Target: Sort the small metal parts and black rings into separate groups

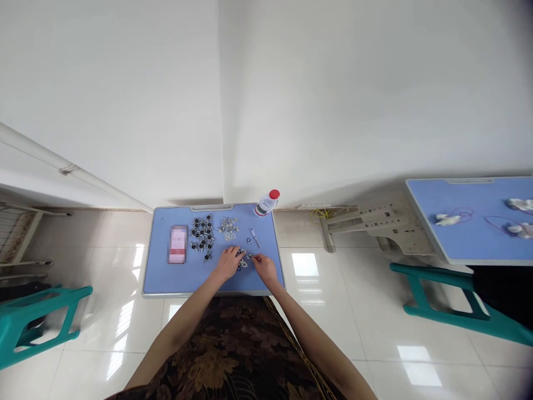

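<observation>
My left hand (228, 263) rests low over the blue desk (166, 280), its curled fingertips at a small pile of light and dark ring-like parts (244, 264). What those fingertips hold, if anything, is too small to make out. From the right side, my right hand (265, 269) pinches at a small black ring (250, 256) beside the pile. A single dark ring (249, 240) lies farther back, next to a slim white pen-like tool (255, 238). Behind my left hand are loose silvery metal parts (228, 225) and several black-centred pieces with metal prongs (202, 233).
A phone (177, 244) lies at the desk's left. A red-capped bottle (267, 203) stands at the back right corner, near the wall. Another blue desk (478, 222) with white items and thin wires is to the right. Green stools (441, 300) stand on both sides.
</observation>
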The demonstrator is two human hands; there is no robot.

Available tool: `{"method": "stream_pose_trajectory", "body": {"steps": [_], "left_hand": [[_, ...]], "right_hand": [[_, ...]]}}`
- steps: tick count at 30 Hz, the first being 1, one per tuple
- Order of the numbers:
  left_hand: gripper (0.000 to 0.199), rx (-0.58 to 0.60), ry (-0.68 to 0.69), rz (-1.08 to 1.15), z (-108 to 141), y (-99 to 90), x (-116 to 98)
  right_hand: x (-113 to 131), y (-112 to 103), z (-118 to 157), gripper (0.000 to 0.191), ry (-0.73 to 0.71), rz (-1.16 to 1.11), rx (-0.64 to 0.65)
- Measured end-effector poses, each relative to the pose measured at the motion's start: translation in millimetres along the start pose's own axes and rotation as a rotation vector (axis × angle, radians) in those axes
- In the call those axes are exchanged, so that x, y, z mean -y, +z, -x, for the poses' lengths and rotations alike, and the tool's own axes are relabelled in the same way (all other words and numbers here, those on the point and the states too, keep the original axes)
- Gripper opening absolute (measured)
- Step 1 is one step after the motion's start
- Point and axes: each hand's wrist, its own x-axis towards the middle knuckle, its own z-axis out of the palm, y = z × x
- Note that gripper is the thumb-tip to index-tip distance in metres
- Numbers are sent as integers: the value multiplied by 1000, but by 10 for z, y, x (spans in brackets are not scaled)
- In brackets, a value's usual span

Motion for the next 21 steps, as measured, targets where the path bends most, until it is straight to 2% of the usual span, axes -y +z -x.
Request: {"method": "stream_pose_trajectory", "body": {"steps": [3, 8, 14, 21], "left_hand": [[45, 32, 12, -29, 99, 20, 4], [43, 35, -4, -61, 159, 65, -14], [42, -34, -31, 4, 166, 139, -20], [49, -7, -25, 1, 186, 135, 11]], "right_hand": [[138, -71, -155, 25, -20, 11, 3], [380, -122, -334, 23, -11, 110, 126], [438, -109, -294, 22, 3, 188, 172], [562, -179, -393, 26, 36, 269, 180]]}}
